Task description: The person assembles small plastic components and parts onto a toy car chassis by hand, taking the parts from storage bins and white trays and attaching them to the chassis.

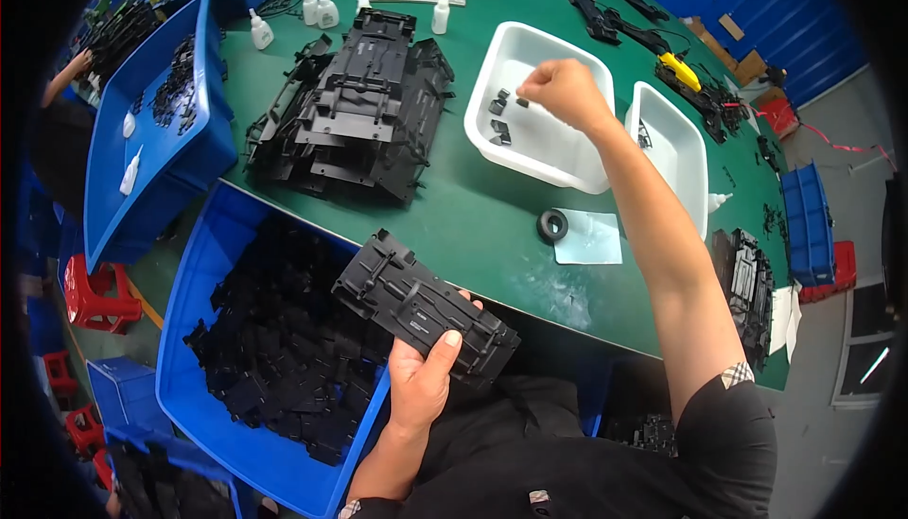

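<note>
My left hand (423, 379) grips a long black plastic chassis plate (416, 306) near its lower end, thumb across the top face. The plate is tilted above the table's front edge, its moulded ribs facing up. Over the left white tray (482, 136) is my right hand (566, 92), its fingers closed in a pinch. A small black plastic part (523, 101) shows right at those fingertips; its exact shape is too small to tell. A few other small black parts (500, 131) lie in the tray, left of the hand.
A stack of black chassis plates (364, 94) stands on the green table (454, 226). Below left, a blue bin (180, 330) holds many black parts. A black ring (552, 226) lies by a pale sheet (588, 237). Another white tray (695, 155) stands to the right.
</note>
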`<action>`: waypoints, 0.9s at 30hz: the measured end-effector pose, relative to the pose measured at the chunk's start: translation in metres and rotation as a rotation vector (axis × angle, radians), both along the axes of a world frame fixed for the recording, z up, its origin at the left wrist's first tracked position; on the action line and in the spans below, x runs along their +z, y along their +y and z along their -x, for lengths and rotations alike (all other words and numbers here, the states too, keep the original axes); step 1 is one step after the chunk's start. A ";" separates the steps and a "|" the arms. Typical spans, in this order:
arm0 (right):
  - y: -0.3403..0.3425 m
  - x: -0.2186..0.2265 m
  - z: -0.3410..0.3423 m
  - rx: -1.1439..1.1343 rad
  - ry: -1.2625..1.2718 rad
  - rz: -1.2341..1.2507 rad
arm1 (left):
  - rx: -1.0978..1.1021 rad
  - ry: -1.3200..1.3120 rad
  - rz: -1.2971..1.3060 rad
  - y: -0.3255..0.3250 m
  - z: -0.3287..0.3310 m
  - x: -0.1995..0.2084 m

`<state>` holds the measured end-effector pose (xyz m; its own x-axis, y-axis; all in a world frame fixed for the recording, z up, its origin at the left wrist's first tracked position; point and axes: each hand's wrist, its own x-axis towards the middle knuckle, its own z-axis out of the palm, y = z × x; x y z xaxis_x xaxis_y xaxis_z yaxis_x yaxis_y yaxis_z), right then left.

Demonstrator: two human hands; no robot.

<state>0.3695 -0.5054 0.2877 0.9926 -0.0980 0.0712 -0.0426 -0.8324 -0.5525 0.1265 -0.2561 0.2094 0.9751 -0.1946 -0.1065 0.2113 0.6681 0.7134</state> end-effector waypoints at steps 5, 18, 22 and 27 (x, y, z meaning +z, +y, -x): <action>-0.064 0.034 0.041 -0.170 -0.424 -0.059 | 0.040 0.055 0.004 0.003 0.001 0.005; -0.157 0.001 0.131 -0.092 0.372 0.055 | -0.120 0.059 -0.061 -0.035 0.007 0.008; -0.165 -0.011 0.133 -0.004 0.262 0.069 | -0.135 0.035 -0.105 -0.047 0.009 0.013; -0.153 -0.038 0.114 0.082 0.161 0.242 | -0.154 0.065 -0.190 -0.035 0.014 0.013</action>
